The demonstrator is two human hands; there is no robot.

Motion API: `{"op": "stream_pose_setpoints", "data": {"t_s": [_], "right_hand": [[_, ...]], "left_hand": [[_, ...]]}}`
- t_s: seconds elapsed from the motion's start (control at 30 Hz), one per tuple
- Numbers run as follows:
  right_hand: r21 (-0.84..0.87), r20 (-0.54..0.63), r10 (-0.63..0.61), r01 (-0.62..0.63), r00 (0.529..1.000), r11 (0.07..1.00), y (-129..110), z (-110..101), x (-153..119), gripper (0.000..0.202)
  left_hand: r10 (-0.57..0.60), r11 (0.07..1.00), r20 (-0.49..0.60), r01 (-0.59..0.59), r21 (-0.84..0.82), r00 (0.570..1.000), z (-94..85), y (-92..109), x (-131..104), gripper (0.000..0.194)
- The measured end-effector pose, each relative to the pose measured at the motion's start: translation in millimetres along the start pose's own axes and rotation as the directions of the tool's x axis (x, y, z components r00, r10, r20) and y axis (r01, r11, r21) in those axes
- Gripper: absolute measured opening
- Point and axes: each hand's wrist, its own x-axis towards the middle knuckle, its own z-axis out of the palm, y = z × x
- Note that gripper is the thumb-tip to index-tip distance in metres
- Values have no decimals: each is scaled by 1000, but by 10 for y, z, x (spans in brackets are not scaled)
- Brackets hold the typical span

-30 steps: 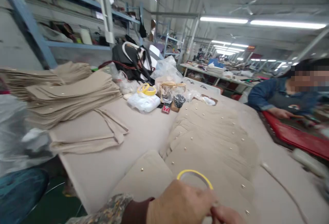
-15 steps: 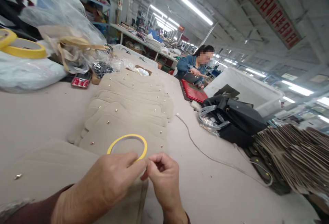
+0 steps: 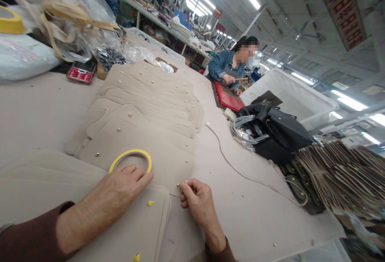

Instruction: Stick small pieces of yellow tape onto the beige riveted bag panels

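Note:
A thin roll of yellow tape [image 3: 148,158] stands tilted over the beige panels [image 3: 141,134], which carry small gold studs. My left hand [image 3: 124,186] grips its near side, the fingers curled over the rim. To the right, beside a gold stud [image 3: 178,185] at the panel's edge, my right hand [image 3: 197,198] is closed in a pinch; whatever lies between its fingertips is hidden. Nearer to me is another stack of beige panels [image 3: 132,226]. Small yellow pieces [image 3: 150,203] show on its top panel.
Plastic bags, another yellow tape roll [image 3: 10,19] and a red-and-black device [image 3: 81,72] lie at left. A white cord [image 3: 234,168] crosses the table at right, near a black bag [image 3: 273,129], a white bin [image 3: 319,97] and stacked dark pieces [image 3: 339,178]. A co-worker [image 3: 224,63] holds a wooden-handled tool beyond.
My hands have come apart: the left moved left with the tape roll, the right slightly right. Yellow pieces on the near panel are now visible. The view has shifted a little.

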Motion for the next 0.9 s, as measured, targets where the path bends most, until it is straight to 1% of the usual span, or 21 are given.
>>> {"op": "stream_pose_setpoints", "data": {"t_s": [0.13, 0.2, 0.3, 0.37, 0.43, 0.5, 0.57, 0.6, 0.63, 0.7, 0.77, 0.83, 0.87, 0.9], "right_hand": [[-71, 36, -24, 26, 999, 997, 5, -8, 7, 39], [-120, 56, -50, 56, 997, 991, 7, -22, 4, 37], [-221, 73, -122, 135, 990, 966, 8, -25, -5, 34], [-287, 76, -196, 210, 978, 935, 13, -12, -10, 32], [-353, 70, -289, 295, 955, 888, 27, 8, -13, 31], [-425, 61, -395, 382, 917, 820, 46, 32, -16, 30], [-487, 54, -478, 441, 877, 754, 62, 56, -19, 30], [-507, 52, -499, 453, 865, 733, 66, 67, -20, 29], [-517, 51, -502, 453, 864, 727, 66, 77, -19, 28], [-493, 45, -455, 416, 889, 764, 56, 93, -9, 27], [-414, 32, -349, 330, 937, 849, 37, 104, 17, 24], [-301, 8, -209, 202, 978, 932, 18, 103, 59, 21], [-245, -8, -142, 136, 990, 960, 11, 96, 83, 24], [-191, -23, -83, 77, 996, 979, 8, 84, 104, 32]], "left_hand": [[-15, 998, -3, 14, -58, 1000, 53, 131, -60, 36], [-10, 998, -28, 9, -64, 1000, 82, 174, -89, 35], [-1, 998, -84, -4, -58, 996, 106, 202, -112, 32], [0, 997, -100, -8, -73, 995, 100, 199, -111, 36], [-5, 997, -107, -4, -81, 994, 88, 185, -103, 37], [1, 997, -108, -10, -77, 994, 87, 166, -95, 35], [12, 997, -118, -21, -74, 993, 96, 147, -93, 33], [16, 997, -123, -26, -77, 992, 101, 138, -93, 33], [19, 996, -127, -30, -83, 992, 104, 131, -93, 33], [17, 995, -120, -29, -99, 993, 98, 119, -93, 35], [10, 993, -91, -20, -116, 996, 74, 111, -88, 36], [1, 992, -40, -6, -127, 999, 40, 104, -78, 37], [-2, 991, -8, 1, -132, 1000, 24, 102, -74, 38], [-7, 991, 26, 10, -137, 1000, 12, 99, -69, 38]]}}
